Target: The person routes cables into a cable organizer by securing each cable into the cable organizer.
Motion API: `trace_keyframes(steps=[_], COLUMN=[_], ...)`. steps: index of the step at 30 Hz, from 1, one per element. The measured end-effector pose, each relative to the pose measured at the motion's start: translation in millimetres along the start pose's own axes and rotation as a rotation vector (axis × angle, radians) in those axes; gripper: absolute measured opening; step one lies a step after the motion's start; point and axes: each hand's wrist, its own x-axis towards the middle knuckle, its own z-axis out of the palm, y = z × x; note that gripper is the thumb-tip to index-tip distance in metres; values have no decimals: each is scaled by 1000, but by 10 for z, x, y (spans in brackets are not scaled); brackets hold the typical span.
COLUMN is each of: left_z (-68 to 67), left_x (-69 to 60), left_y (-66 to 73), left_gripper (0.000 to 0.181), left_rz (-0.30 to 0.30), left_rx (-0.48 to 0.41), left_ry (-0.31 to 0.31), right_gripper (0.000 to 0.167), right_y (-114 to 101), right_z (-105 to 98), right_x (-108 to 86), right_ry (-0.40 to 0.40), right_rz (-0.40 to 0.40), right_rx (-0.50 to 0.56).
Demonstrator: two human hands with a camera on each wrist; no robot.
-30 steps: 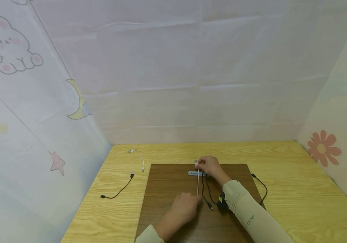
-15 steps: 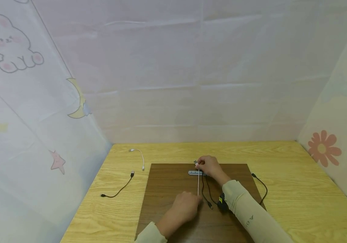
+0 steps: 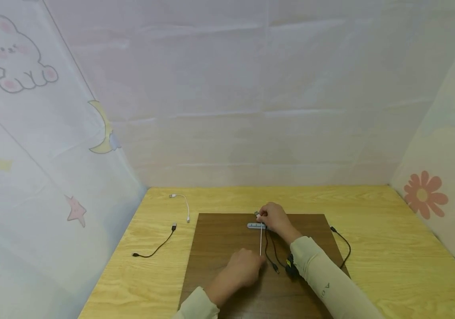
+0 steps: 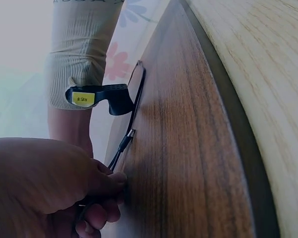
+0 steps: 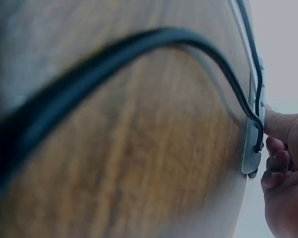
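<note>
A white cable (image 3: 261, 239) runs taut between the two hands in the head view, across a pale blue cable holder (image 3: 253, 226). At its far end my right hand (image 3: 275, 218) pinches the cable near its metal plug (image 3: 257, 214). My left hand (image 3: 245, 267) grips the near end, fingers curled, low over the brown board. Black cables (image 3: 268, 252) run from the holder beside the white one; the right wrist view shows black cable (image 5: 228, 74) seated in the holder (image 5: 251, 148). The left hand's grip (image 4: 54, 183) hides the near end.
The brown board (image 3: 211, 248) lies on a yellow wood table (image 3: 391, 248). Left of it are a white cable (image 3: 187, 206) and a black cable (image 3: 160, 246); a black cable (image 3: 347, 243) lies at its right edge. A black wrist camera (image 3: 291, 266) sits by the right sleeve.
The view has shifted slightly. Both hands keep their grips on the white cable, with hardly any movement between them.
</note>
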Motion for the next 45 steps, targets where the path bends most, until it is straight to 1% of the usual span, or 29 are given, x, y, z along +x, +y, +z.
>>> trace_keyframes(steps=[3,5,8,11,14,17,22,24,28,31,35,37,40,42,45], left_z=[6,8,4,8,23,10,-11,-20,-46,-68,-71,-77,-96,-99,-88], left_x=[15,15,-4,-31,-62,-98,-144,-154,-171,-189,-219,-241,-273,-284,-285], left_y=[-1,9,39,72,94,112,137,145,151,148,138,134,128,120,108], left_gripper=[4,3,13,21,21,17,8,7,13,15,12,9,12,14,16], left_rz=[-8,-31,-72,-97,-100,-95,-93,-102,-137,-162,-176,-174,-168,-164,-172], left_rx=[24,28,26,38,49,55,71,73,54,39,39,48,64,72,61], left_ry=[5,4,-6,6,33,62,109,109,68,53,76,99,126,133,120], right_gripper=[13,15,16,17,17,18,17,17,17,18,19,20,21,21,21], right_y=[9,19,29,33,32,25,7,2,-13,-24,-23,-26,-35,-38,-36], right_z=[-6,-5,5,21,39,43,35,30,25,24,28,28,24,23,29], right_x=[15,28,42,44,38,35,36,34,22,13,4,0,-4,-3,1], right_ry=[8,16,19,11,-7,-22,-27,-37,-60,-65,-57,-53,-44,-36,-27], right_rz=[-2,-6,-9,2,25,38,32,31,32,30,16,13,9,6,4], right_rx=[-9,-21,-44,-54,-50,-53,-82,-96,-111,-109,-106,-100,-102,-108,-114])
